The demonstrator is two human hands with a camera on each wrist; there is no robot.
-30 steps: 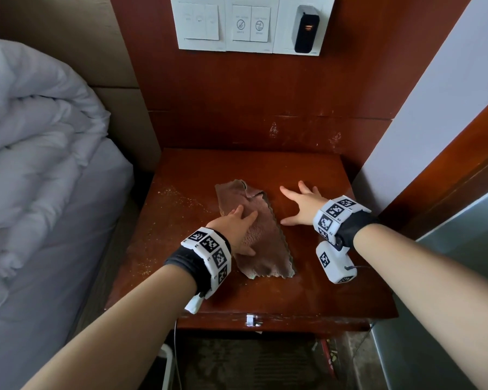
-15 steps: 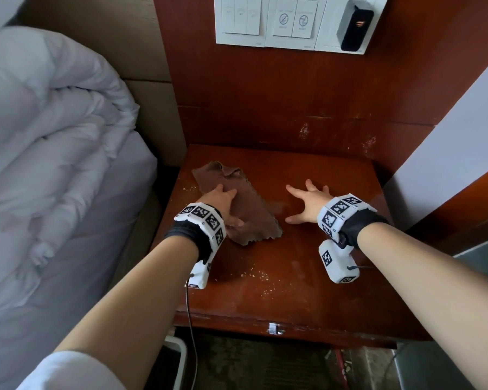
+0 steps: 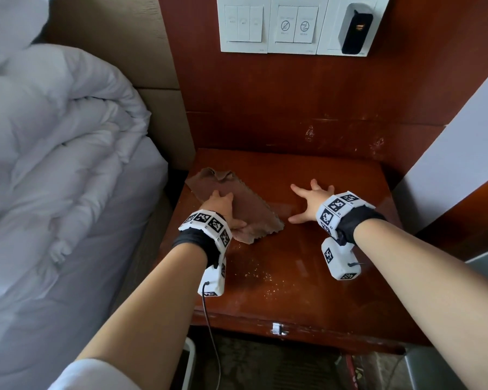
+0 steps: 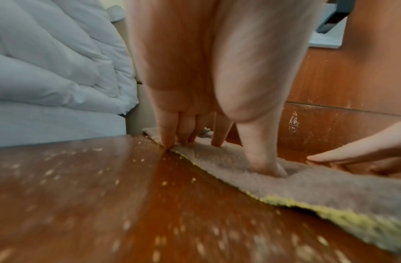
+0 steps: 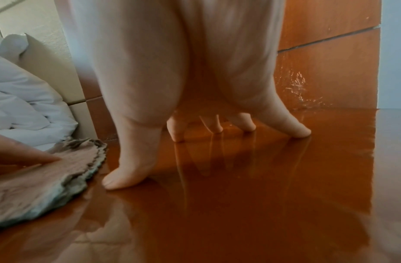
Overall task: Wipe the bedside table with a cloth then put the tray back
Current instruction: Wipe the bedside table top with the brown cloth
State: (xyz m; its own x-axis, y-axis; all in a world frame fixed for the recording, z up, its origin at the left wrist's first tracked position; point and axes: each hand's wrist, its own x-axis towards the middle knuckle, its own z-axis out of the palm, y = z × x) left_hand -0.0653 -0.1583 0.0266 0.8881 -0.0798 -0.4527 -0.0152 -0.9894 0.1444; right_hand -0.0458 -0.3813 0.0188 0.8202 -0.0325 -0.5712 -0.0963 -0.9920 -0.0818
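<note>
Surface (image 3: 307,277) near half crumb-speckled; wiping unfinished. Left hand (image 3: 223,205) presses cloth (image 3: 254,209) far-left, fingers flat. Right hand (image 3: 312,199) splayed, bracing. Tray unseen.

Left hand (image 3: 221,208): palm down at left of desk (image 3: 307,277), straight fingers (image 4: 167,131) and thumb pressing flat on cloth (image 3: 245,209). Right hand (image 3: 312,201): spread, fingertips (image 5: 298,132) and thumb planted on bare desk just right of the cloth, palm arched. Both forearms extended from near edge; tagged bands on wrists.
</note>
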